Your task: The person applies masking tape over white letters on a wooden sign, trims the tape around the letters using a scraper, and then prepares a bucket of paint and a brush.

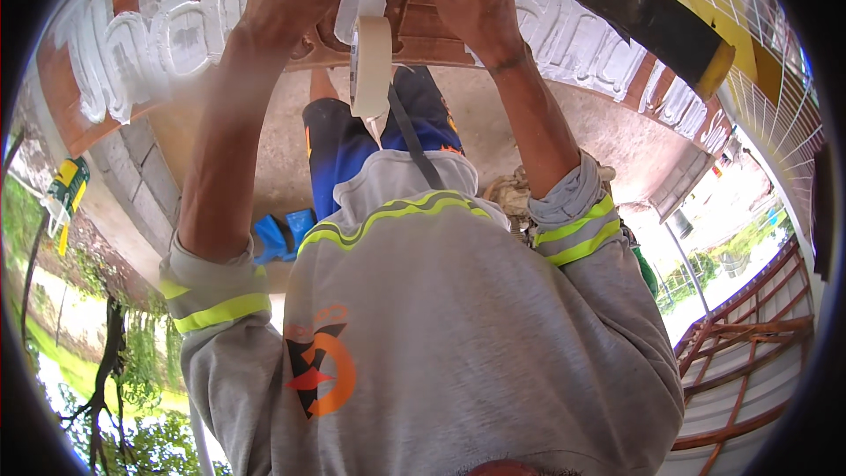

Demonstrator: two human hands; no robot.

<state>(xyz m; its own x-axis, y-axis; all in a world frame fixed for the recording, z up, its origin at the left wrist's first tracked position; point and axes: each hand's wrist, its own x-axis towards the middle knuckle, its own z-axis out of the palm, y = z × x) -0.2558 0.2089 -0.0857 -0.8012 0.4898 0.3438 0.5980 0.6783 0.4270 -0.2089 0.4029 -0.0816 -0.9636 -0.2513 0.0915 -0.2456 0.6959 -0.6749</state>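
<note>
Tape roll between forearms (both outstretched)

On my left I see a green-and-yellow object, a dark tree trunk and, nearer me, a blue item; on my right, white wire mesh and a brown-beamed roof.

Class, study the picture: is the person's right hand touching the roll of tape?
Apart. The head view shows the right hand off to one side of the roll of tape, with brown board visible between them.
</note>
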